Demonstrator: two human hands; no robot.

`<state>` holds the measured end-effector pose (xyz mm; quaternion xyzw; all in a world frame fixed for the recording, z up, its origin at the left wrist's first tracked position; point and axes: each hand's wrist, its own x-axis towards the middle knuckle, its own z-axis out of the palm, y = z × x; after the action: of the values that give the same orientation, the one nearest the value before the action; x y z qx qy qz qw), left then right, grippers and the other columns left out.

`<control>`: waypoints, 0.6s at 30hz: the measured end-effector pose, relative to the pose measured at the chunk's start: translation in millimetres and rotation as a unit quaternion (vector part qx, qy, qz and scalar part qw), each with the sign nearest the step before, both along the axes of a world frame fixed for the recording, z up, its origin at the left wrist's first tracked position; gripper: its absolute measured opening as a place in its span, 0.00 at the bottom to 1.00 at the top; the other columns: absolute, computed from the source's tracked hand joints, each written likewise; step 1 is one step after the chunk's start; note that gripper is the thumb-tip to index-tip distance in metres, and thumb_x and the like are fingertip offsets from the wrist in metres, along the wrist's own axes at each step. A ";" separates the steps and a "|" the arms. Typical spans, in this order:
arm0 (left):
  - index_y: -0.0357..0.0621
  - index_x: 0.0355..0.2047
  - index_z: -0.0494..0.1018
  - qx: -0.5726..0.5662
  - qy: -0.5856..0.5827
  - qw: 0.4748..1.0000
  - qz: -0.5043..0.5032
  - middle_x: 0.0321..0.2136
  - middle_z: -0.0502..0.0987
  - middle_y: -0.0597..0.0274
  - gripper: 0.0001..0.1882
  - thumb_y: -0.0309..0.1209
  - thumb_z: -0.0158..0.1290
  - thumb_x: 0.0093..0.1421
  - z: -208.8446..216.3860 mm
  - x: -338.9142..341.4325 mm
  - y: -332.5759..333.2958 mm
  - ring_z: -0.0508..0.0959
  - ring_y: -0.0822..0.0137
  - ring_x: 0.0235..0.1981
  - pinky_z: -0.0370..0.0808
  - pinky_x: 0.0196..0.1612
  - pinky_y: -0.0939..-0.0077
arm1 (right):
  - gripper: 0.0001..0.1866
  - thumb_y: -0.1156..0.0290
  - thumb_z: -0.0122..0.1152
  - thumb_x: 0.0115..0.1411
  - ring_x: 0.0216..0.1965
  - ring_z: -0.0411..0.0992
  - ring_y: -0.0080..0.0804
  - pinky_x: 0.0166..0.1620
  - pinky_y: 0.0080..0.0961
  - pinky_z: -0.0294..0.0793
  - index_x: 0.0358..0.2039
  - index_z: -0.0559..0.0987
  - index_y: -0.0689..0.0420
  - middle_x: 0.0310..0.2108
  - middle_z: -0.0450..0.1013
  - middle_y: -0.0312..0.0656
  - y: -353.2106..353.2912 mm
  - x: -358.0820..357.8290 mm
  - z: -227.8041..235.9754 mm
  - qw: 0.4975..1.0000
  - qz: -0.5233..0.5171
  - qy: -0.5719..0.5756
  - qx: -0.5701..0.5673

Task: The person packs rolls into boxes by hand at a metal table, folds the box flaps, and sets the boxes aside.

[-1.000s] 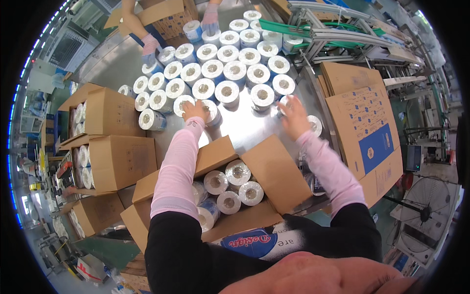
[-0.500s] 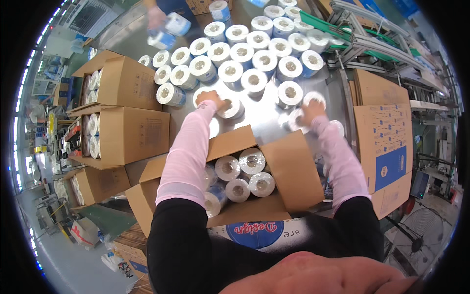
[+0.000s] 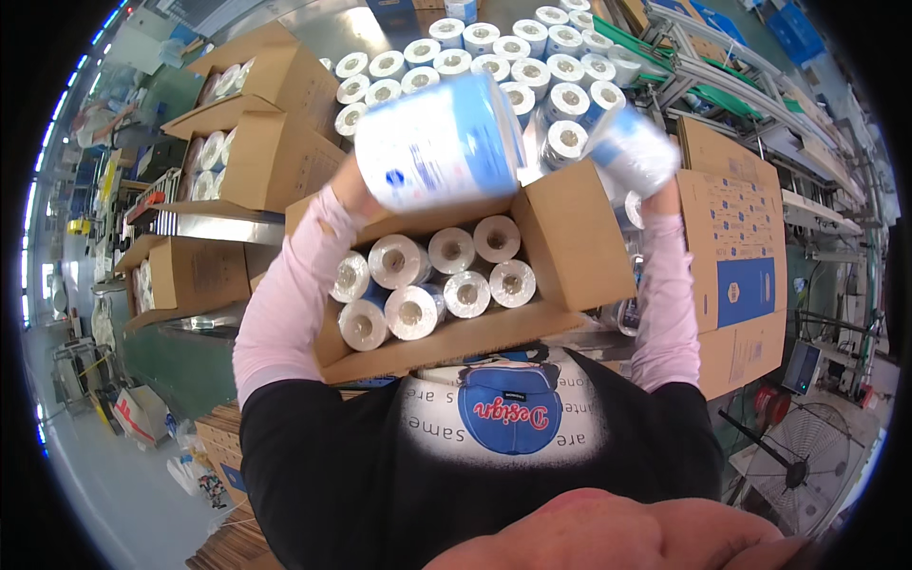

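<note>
My left hand [image 3: 351, 187] is closed on a paper roll [image 3: 432, 142] in white and blue wrapping. The roll is raised over the far edge of the open cardboard box [image 3: 575, 233] and looks large and slightly blurred. To the right of the box, my right hand [image 3: 663, 198] grips another wrapped roll [image 3: 635, 157], tilted and smeared by motion. Inside the box, several white rolls [image 3: 413, 312] stand on end in two rows, their cores facing up. Most of the fingers of both hands are hidden behind the rolls they hold.
Many upright rolls [image 3: 567, 140] crowd the metal table beyond the box. Filled cartons [image 3: 275, 161] lie on their sides at the left. Flattened cardboard [image 3: 736, 218] stands on the right, near a conveyor frame [image 3: 722, 66] and a floor fan [image 3: 798, 465].
Both hands have lifted a roll off the table and drawn back toward the box. My left arm has moved away, so more of the rolls inside the box show.
</note>
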<state>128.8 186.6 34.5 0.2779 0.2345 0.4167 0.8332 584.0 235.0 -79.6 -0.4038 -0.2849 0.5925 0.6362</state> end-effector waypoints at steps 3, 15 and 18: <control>0.41 0.60 0.64 0.025 0.152 0.986 -0.062 0.53 0.74 0.56 0.28 0.28 0.56 0.59 -14.2 27.1 -57.8 0.76 0.65 0.50 0.75 0.53 0.69 | 0.27 0.60 0.53 0.65 0.57 0.68 0.42 0.58 0.42 0.71 0.62 0.64 0.57 0.58 0.67 0.45 8.5 6.5 39.7 0.964 0.158 0.186 0.107; 0.49 0.49 0.73 0.515 0.657 0.532 -0.139 0.50 0.69 0.43 0.27 0.32 0.62 0.46 -39.6 61.6 -142.2 0.66 0.44 0.55 0.64 0.60 0.58 | 0.14 0.66 0.62 0.50 0.50 0.68 0.48 0.57 0.42 0.63 0.38 0.82 0.53 0.43 0.71 0.50 -133.3 -163.7 56.2 0.363 0.432 -0.741 0.365; 0.50 0.49 0.73 0.535 0.665 0.519 -0.043 0.51 0.70 0.46 0.26 0.30 0.62 0.47 -8.0 53.5 -93.3 0.67 0.45 0.55 0.65 0.59 0.57 | 0.16 0.68 0.60 0.54 0.53 0.68 0.43 0.59 0.40 0.63 0.45 0.80 0.51 0.49 0.71 0.46 -127.5 -162.3 61.3 0.509 0.480 -0.637 0.323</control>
<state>182.3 93.3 26.4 0.8771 0.4411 0.1216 0.1459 421.8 107.5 -18.3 -0.2410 -0.9355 0.2579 -0.0117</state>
